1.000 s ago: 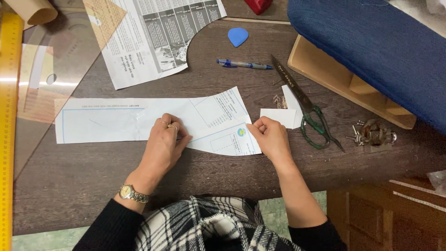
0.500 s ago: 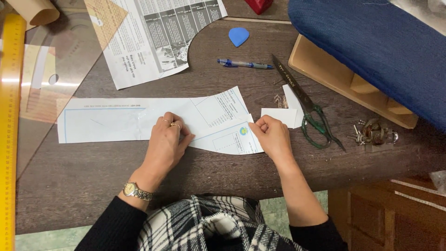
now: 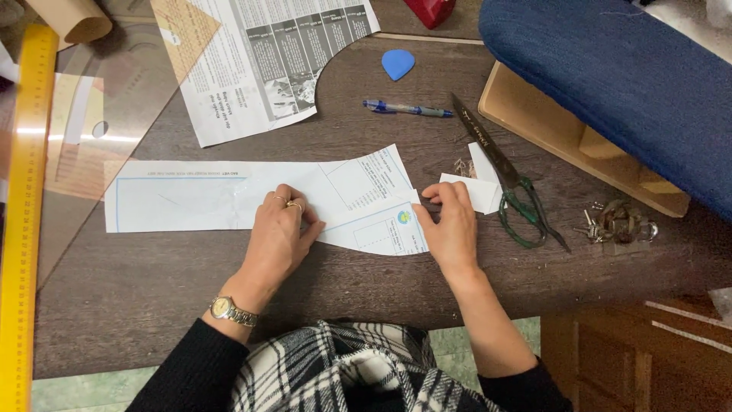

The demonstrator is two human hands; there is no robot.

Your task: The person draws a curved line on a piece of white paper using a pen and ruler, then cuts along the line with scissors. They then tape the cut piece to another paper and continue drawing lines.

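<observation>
A long white paper strip with a curved right end lies flat on the dark wooden table. My left hand presses down on its middle with bent fingers, rings on two of them and a watch on the wrist. My right hand pinches the strip's right end, its fingertips next to a small white paper scrap.
Dark-handled scissors lie just right of my right hand, with a bunch of keys beyond. Behind are a blue pen, a blue chalk piece, a cut newspaper sheet and a blue padded board. A yellow ruler runs along the left edge.
The strip and both hands sit slightly further right in view. Both hands keep the same hold on the paper.
</observation>
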